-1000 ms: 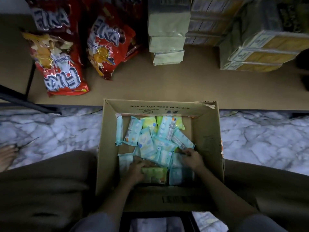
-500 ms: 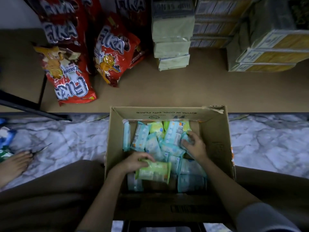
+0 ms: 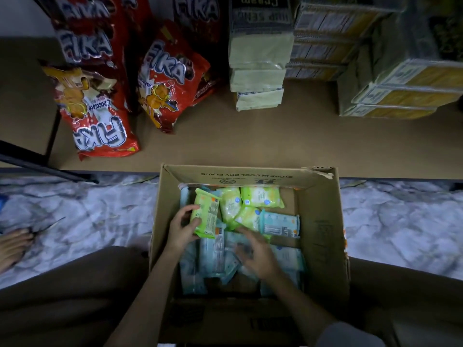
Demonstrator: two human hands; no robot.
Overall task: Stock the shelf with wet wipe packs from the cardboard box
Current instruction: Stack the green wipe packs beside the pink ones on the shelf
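An open cardboard box (image 3: 323, 221) stands between my knees in front of the brown shelf board (image 3: 250, 139). Inside lie several wet wipe packs, green ones (image 3: 260, 197) at the far side and pale blue ones (image 3: 280, 222) nearer. My left hand (image 3: 181, 227) grips a green pack (image 3: 205, 214), lifted on edge at the box's left. My right hand (image 3: 258, 254) hovers blurred over the blue packs in the middle, fingers spread, holding nothing.
On the shelf stand red Fika snack bags (image 3: 100, 113) at the left, pale green boxes (image 3: 258, 78) in the middle and yellow carton stacks (image 3: 400, 96) at the right. A bare foot (image 3: 12, 246) rests on the marble floor (image 3: 75, 216) at the left.
My left hand raised the green pack and turned it on edge toward the box's left. My right hand left the far blue packs and swept back over the middle. More green packs show.
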